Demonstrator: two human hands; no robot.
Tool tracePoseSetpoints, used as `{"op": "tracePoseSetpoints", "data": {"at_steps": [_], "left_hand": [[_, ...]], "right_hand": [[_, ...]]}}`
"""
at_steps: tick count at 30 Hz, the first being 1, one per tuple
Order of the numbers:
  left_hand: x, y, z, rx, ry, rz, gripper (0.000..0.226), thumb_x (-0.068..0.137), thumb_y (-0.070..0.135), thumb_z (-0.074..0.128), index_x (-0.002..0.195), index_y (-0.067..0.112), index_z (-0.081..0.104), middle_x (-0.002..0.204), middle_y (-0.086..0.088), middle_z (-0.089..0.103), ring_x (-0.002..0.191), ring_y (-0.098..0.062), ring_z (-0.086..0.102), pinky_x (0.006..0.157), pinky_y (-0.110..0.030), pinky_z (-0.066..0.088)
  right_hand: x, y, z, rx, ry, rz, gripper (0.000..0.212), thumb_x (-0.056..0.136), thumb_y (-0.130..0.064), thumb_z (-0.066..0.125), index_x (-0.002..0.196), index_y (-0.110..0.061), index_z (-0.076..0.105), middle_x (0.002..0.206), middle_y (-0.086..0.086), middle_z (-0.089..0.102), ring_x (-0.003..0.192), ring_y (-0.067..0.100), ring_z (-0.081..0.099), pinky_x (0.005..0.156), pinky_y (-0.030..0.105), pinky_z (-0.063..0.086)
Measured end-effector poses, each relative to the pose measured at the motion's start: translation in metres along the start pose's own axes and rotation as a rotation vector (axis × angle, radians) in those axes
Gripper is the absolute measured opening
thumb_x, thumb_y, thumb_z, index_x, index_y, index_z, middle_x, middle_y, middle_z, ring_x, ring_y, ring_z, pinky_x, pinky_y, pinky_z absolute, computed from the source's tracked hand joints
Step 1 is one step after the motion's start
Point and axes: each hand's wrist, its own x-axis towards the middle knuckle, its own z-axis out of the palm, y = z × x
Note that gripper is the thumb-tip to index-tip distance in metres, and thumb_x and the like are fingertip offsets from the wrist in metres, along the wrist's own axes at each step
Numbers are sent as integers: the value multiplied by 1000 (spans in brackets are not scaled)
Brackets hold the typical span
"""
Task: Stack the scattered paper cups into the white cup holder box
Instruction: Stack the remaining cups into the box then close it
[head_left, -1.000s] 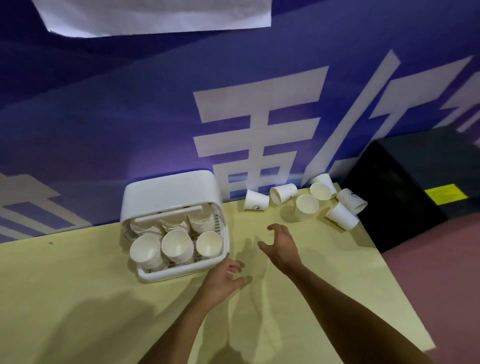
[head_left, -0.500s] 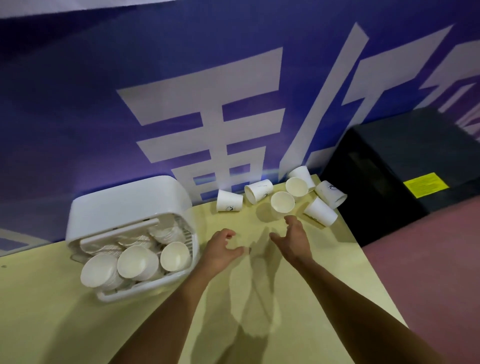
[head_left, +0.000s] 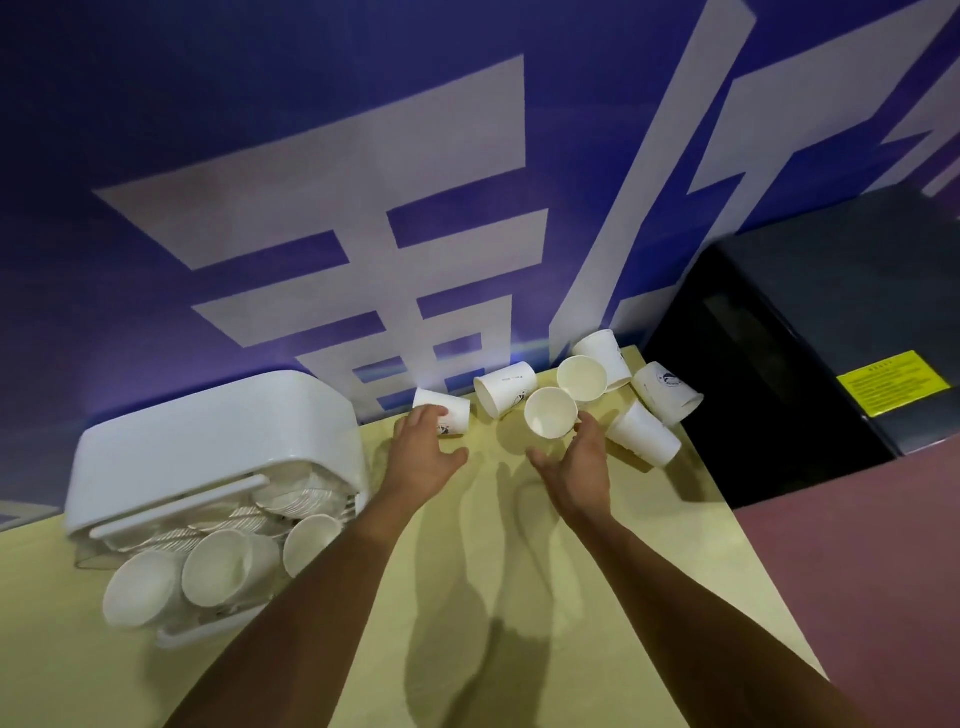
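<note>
Several white paper cups lie scattered at the back of the yellow table (head_left: 467, 597). My left hand (head_left: 423, 452) reaches an upside-down cup (head_left: 454, 413); its fingers touch the cup's left side and the thumb is spread apart. My right hand (head_left: 576, 465) is spread open just in front of an upright cup (head_left: 550, 420), fingertips at its right side, thumb below it. Around them are a tipped cup (head_left: 506, 387), another upright cup (head_left: 582, 378) and two tipped cups (head_left: 667, 392) (head_left: 644, 435). The white cup holder box (head_left: 208, 431) stands at the left, lid raised, with stacked cups (head_left: 218, 566) inside.
A blue wall (head_left: 260, 130) with large white characters rises right behind the cups. A black cabinet (head_left: 805, 322) with a yellow label (head_left: 893, 382) stands against the table's right end. The table's right edge drops to a reddish floor (head_left: 857, 571).
Both hands have moved forward from the box's front to the scattered cups. The left hand now touches the upside-down cup. The view has shifted closer and to the right.
</note>
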Motion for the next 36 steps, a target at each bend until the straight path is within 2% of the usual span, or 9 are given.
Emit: {"op": "tracePoseSetpoints", "data": {"at_steps": [4, 8, 11, 16, 21, 26, 30, 36], "left_hand": [[22, 3, 2, 89, 14, 56, 68, 77, 28, 80, 137, 21, 49, 140, 1, 50, 129, -23, 41, 106, -37, 37], [36, 7, 2, 245, -84, 51, 75, 82, 23, 75, 147, 25, 37, 154, 4, 37, 142, -23, 28, 112, -48, 29], [39, 11, 2, 326, -129, 34, 79, 83, 16, 72, 150, 27, 32, 155, 5, 34, 143, -23, 24, 111, -47, 26], [33, 15, 10, 407, -140, 46, 73, 82, 16, 74, 144, 31, 39, 147, 5, 42, 138, -24, 27, 110, -43, 27], [27, 17, 14, 532, -124, 64, 69, 81, 21, 77, 141, 31, 44, 143, 2, 43, 132, -24, 34, 103, -39, 33], [18, 15, 13, 596, -111, 107, 67, 81, 26, 77, 140, 30, 45, 140, 0, 45, 129, -23, 38, 104, -39, 33], [9, 9, 11, 606, -114, 158, 64, 80, 27, 78, 136, 30, 46, 137, 2, 49, 125, -23, 42, 100, -40, 34], [-8, 4, 10, 658, -137, 235, 63, 80, 26, 75, 136, 28, 46, 137, 2, 52, 122, -23, 43, 97, -40, 32]], "right_hand": [[6, -4, 9, 35, 66, 9, 85, 71, -30, 88, 139, -17, 38, 132, 4, 51, 122, 25, 50, 104, 45, 47], [12, -5, 12, 90, 102, 45, 85, 69, -35, 89, 137, -25, 38, 131, -3, 52, 121, 18, 51, 102, 42, 49], [16, -6, 10, 93, 120, 32, 80, 71, -35, 88, 135, -26, 40, 128, -4, 53, 118, 17, 52, 101, 43, 50], [15, -1, 6, 107, 94, -4, 76, 75, -34, 85, 136, -29, 42, 130, -8, 54, 119, 13, 52, 103, 41, 50], [6, 5, 3, 125, 74, -25, 68, 74, -42, 82, 130, -31, 44, 122, -10, 57, 110, 9, 54, 97, 37, 52], [-3, 4, -1, 117, 27, -30, 66, 73, -46, 80, 126, -28, 45, 116, -9, 56, 105, 10, 55, 92, 34, 52], [-12, -1, -6, 110, 5, -19, 65, 73, -45, 82, 124, -24, 46, 114, -7, 57, 103, 12, 55, 87, 29, 49], [-31, -15, -13, 109, -13, -11, 59, 73, -42, 82, 113, -32, 41, 108, -11, 56, 96, 10, 55, 79, 24, 43]]}}
